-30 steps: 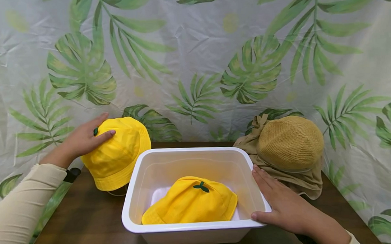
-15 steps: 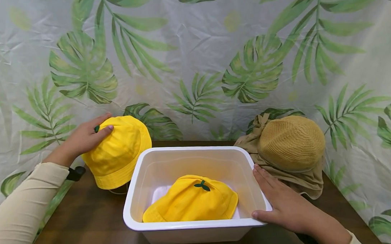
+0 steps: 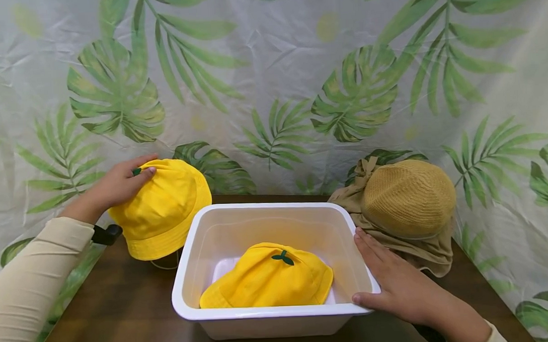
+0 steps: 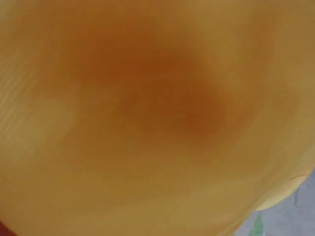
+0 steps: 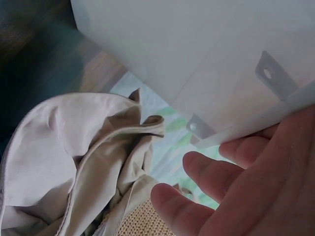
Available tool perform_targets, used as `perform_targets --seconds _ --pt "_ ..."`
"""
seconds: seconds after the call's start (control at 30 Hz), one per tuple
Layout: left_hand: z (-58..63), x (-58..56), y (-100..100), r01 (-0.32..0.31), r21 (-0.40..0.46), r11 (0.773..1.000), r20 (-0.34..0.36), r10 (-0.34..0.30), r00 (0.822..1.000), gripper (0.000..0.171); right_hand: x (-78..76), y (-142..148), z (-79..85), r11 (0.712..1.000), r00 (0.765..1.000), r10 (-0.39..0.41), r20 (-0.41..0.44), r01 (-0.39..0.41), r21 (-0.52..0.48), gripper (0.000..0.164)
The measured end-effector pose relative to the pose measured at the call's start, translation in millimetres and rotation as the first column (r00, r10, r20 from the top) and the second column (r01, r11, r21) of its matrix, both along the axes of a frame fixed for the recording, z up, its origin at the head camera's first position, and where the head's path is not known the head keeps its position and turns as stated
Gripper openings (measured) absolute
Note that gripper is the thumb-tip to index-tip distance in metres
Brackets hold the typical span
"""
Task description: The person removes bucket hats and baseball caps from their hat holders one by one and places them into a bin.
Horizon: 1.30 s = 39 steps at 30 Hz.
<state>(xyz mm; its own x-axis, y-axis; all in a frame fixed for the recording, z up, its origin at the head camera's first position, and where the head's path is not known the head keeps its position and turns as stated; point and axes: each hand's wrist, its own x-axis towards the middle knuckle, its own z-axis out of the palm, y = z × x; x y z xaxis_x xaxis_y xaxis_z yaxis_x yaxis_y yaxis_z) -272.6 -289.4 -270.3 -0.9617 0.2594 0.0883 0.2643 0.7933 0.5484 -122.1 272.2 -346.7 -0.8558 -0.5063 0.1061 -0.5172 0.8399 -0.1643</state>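
Observation:
At the left of the head view, my left hand (image 3: 116, 189) pinches the crown of a yellow bucket hat (image 3: 168, 212), thumb on the near side, beside a small green tab. Its fabric fills the left wrist view as a close, blurred yellow surface (image 4: 147, 182). A second yellow hat (image 3: 268, 279) with a green sprout emblem lies inside the white plastic bin (image 3: 279, 311). My right hand (image 3: 400, 282) rests on the bin's right rim, thumb at the near corner. In the right wrist view its fingers (image 5: 211, 172) extend loosely along the outside of the rim.
Right of the bin, a tan woven hat (image 3: 408, 201) sits on khaki cloth (image 3: 422, 259) with a bow. A thin wire loop (image 3: 164, 263) shows under the left hat's brim. All stand on a dark wooden table (image 3: 115, 307) before a leaf-print curtain (image 3: 270, 65).
My left hand and the hat it pinches have risen slightly, and the hat tilts a little. The right hand, bin and hat inside keep their places; the head view shifts slightly.

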Motion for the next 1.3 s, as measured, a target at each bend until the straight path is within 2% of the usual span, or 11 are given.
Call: perform_targets --seconds 0.3,0.53,0.77,1.0,1.3 --pt "14.3 -2.4 0 0.072 -0.034 0.997 -0.020 -0.073 0.997 0.055 1.0 0 0.3 0.999 1.000 0.012 0.011 -0.012 -0.029 0.101" --pt "29.5 -1.8 0 0.110 -0.031 0.993 -0.058 -0.112 0.992 0.051 0.2 0 -0.4 1.000 1.000 0.021 -0.011 -0.021 -0.010 0.101" --pt "41.3 4.1 0 0.067 -0.105 0.992 -0.058 -0.073 0.996 0.052 0.0 0 -0.1 1.000 1.000 0.006 0.002 -0.006 -0.010 0.101" --pt "52.6 14.0 1 0.064 -0.073 0.995 -0.066 -0.069 0.995 0.053 1.2 -1 -0.1 1.000 1.000 -0.003 0.000 0.003 -0.006 0.101" --pt "76.2 24.7 6 0.052 -0.106 0.993 -0.146 -0.067 0.987 0.052 0.4 1 -1.8 1.000 1.000 -0.001 0.017 0.001 -0.021 0.101"
